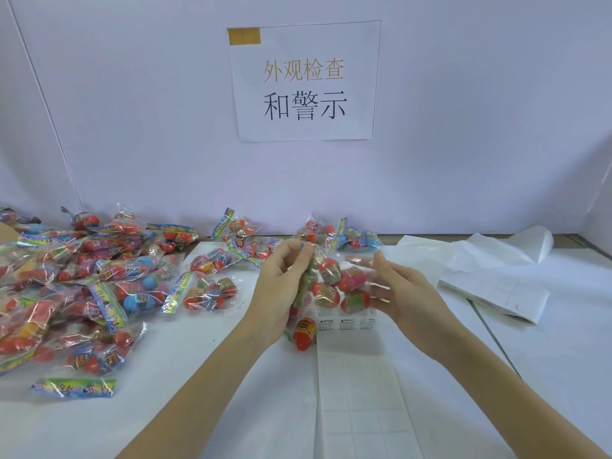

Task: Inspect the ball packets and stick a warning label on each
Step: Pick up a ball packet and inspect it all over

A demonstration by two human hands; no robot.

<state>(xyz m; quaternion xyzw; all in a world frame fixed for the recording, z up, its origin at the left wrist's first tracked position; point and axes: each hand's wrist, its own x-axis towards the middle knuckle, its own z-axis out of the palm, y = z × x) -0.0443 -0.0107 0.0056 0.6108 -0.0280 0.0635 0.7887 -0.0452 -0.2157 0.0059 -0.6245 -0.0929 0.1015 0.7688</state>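
Observation:
I hold one clear packet of red balls (334, 286) above the middle of the table. My left hand (281, 286) pinches its green header edge. My right hand (397, 289) grips the packet's right side with curled fingers. Below the packet lies a sheet of warning labels (351, 323), with a mostly peeled backing strip (357, 392) running toward me. A big heap of ball packets (73, 286) covers the left of the table. Several more packets (337, 236) lie along the back wall.
Crumpled white backing paper (490, 250) and a stack of label sheets (496, 293) lie at the right. A printed sign (304, 81) hangs on the white partition behind. A cardboard corner (6, 233) shows at the far left.

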